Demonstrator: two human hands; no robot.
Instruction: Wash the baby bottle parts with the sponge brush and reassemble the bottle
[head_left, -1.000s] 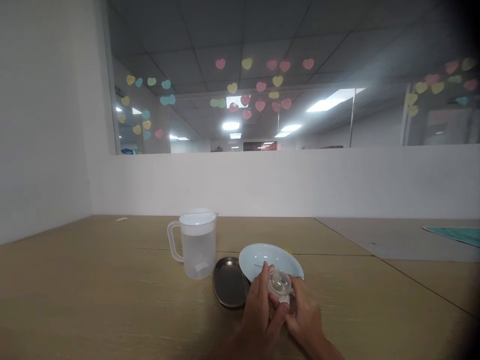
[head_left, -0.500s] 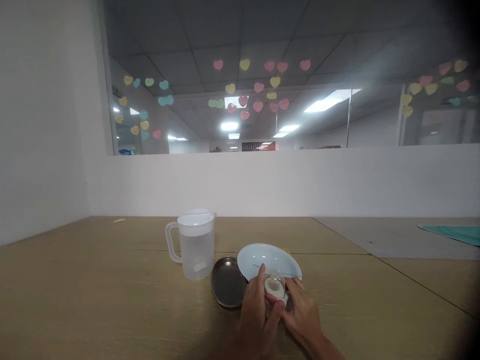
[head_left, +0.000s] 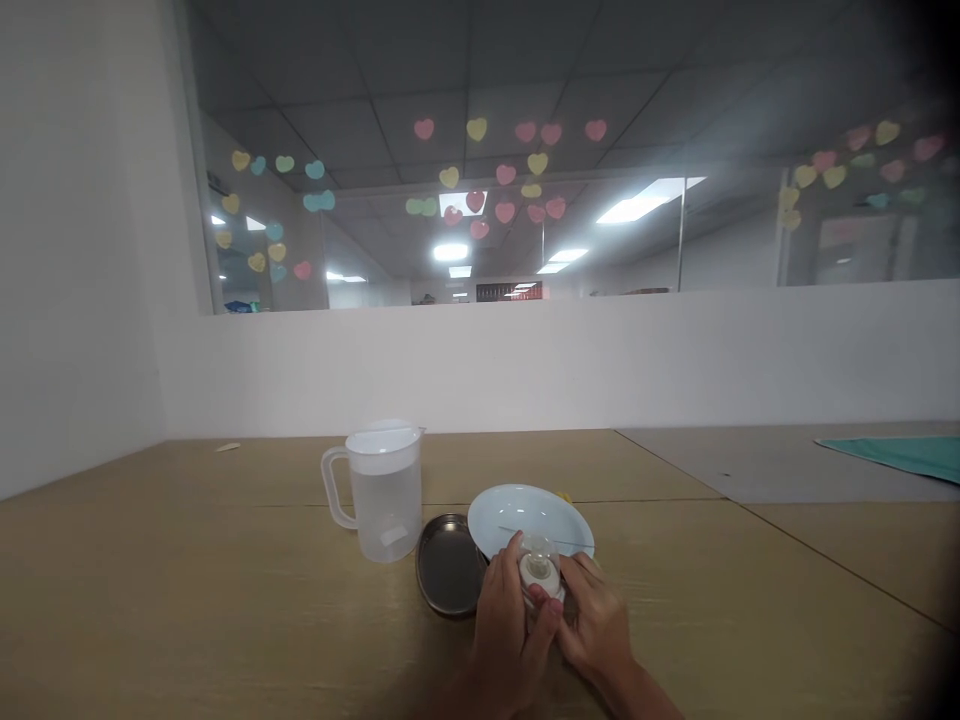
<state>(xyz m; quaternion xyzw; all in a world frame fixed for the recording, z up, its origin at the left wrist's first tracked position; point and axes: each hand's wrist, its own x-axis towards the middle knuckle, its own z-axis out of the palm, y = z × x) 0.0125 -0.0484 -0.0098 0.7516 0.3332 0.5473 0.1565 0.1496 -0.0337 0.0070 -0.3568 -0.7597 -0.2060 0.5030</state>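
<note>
Both of my hands close around a baby bottle point(head_left: 540, 575) with a white collar, a pale teat and a clear dome cap. Its lower body is hidden by the fingers. My left hand point(head_left: 504, 620) wraps it from the left, the thumb lying across the front. From the right, my right hand point(head_left: 600, 620) grips it with bent fingers. Just behind the bottle is a pale blue bowl point(head_left: 517, 502), a thin dark line crossing its inside. A dark metal dish point(head_left: 448, 570) lies left of my left hand, beside the bowl.
A translucent lidded pitcher point(head_left: 386, 500) with its handle to the left stands left of the dish. Something small and yellow point(head_left: 564, 496) shows behind the bowl. A teal cloth point(head_left: 907, 456) lies far right. The wall point(head_left: 480, 370) with its window bounds the table's back.
My view has turned slightly right, so everything sits a little further left. Both hands keep their hold on the bottle with nearly the same grip.
</note>
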